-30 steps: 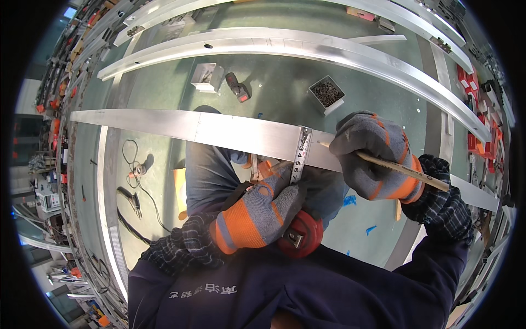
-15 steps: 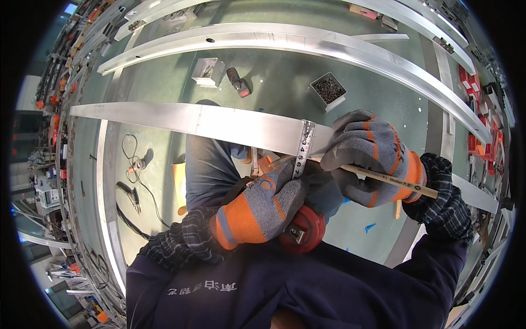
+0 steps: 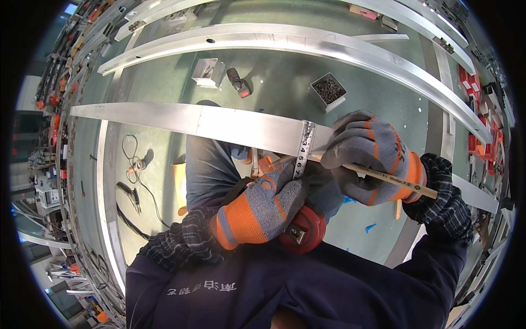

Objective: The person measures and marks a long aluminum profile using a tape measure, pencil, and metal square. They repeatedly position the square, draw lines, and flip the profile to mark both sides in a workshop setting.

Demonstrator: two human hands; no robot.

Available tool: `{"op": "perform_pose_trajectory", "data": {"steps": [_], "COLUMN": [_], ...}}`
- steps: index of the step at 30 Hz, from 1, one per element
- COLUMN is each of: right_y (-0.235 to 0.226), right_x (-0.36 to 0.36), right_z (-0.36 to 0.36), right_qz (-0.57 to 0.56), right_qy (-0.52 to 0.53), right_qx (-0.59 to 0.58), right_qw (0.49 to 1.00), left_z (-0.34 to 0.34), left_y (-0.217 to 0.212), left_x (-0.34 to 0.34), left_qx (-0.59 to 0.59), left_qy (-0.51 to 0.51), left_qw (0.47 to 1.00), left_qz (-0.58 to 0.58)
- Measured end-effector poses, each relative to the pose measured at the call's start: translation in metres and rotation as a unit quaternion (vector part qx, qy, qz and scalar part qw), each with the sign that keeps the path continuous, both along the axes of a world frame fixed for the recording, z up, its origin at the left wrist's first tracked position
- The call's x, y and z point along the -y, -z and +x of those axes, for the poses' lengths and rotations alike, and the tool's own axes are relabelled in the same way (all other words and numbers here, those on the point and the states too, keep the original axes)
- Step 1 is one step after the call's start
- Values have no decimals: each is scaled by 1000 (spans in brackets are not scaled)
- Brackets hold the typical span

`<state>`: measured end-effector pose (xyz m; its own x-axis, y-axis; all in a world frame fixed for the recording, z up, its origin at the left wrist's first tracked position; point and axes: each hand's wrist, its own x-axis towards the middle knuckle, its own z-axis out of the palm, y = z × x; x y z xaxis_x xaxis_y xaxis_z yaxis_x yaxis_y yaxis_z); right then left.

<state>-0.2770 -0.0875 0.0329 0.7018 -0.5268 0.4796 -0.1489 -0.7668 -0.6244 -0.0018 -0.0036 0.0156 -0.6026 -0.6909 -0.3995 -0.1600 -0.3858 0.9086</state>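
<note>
Across my front runs a flat silver metal bar (image 3: pixel 241 124). The blade of a red tape measure (image 3: pixel 309 233) lies crosswise over the bar, its end near the bar's far edge. My gloved left hand (image 3: pixel 262 205) is closed on the tape blade just on the near side of the bar; the red case hangs below that hand. In my gloved right hand (image 3: pixel 378 156) is a wooden pencil (image 3: pixel 394 180), its front end beside the tape at the bar's near edge. That hand's knuckles rest over the bar, right of the tape. The pencil's tip is hard to make out.
Beyond the bar, a black cordless drill (image 3: pixel 238 82) lies between a pale box (image 3: pixel 209 72) and a box of dark screws (image 3: pixel 329 90). Farther off stretches another long metal profile (image 3: pixel 263 39). Pliers (image 3: pixel 131 196) and cables lie on the left. Red bins (image 3: pixel 478 140) stand far right.
Almost nothing differs. My right hand and the pencil have shifted very slightly; the tape and the bar stay in place.
</note>
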Motion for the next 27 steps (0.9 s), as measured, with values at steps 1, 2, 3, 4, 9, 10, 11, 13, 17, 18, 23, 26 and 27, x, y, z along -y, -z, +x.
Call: {"op": "perform_pose_trajectory", "data": {"steps": [1,2,3,4,9,10,11,13,17,18,23,26,27], "right_y": [1,2,2,1,-2,-1,-1,-1,-1,-1,0,1,1], "right_x": [0,1,1,1,5,5,5,4,4,4,3,4,4], "right_z": [0,-1,-1,-2,-4,-4,-4,-4,-5,-5,-5,-3,-4], "right_qz": [1,3,2,1,-4,-4,-4,-5,-4,-3,-9,-2,2], "right_qy": [4,7,3,-1,-26,-25,-24,-24,-24,-24,-14,-17,-16], "right_qx": [8,15,14,13,-20,-13,-7,-2,-1,-4,-5,-3,-4], "right_qw": [1000,1000,1000,1000,999,1000,1000,1000,1000,1000,1000,1000,1000], "left_z": [-2,-2,-2,-2,0,2,3,2,2,0,-2,0,-1], "left_y": [-7,-8,-9,-7,0,5,6,5,8,5,-9,-7,-6], "left_x": [2,2,3,1,0,-2,-2,-1,-2,-1,3,2,2], "left_qx": [-4,-1,2,13,-8,10,17,21,24,25,30,29,27], "left_qy": [-8,-11,-15,-13,-4,16,26,33,28,22,8,7,9], "left_qw": [1000,999,999,999,1000,996,993,990,991,994,999,999,999], "left_qz": [29,37,46,34,-17,-82,-112,-135,-131,-104,-15,-26,-28]}}
